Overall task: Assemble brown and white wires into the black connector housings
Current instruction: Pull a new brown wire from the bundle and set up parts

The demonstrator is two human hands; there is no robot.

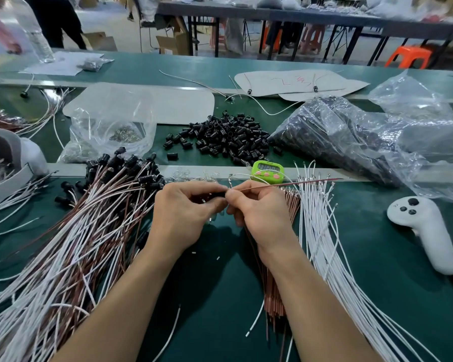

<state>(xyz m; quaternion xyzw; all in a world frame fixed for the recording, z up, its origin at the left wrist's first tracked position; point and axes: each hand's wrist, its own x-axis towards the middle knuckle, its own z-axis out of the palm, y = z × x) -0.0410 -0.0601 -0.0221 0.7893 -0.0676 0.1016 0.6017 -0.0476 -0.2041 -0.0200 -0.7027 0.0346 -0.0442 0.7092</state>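
My left hand (186,212) pinches a small black connector housing (217,195), mostly hidden by the fingers. My right hand (259,212) grips a brown wire (285,184) that runs right and slightly up from the housing; a white wire (249,175) curves above the fingertips. Loose black housings (225,138) lie heaped beyond the hands. Bare brown wires (275,296) lie under my right forearm, with bare white wires (324,244) fanned out to their right. Finished wire pairs with housings (84,226) are piled at the left.
A green timer (267,171) sits just behind the hands. A white handheld controller (424,231) lies at the right. Clear plastic bags (364,137) of black parts sit at the back right, another bag (107,131) with metal terminals at the back left.
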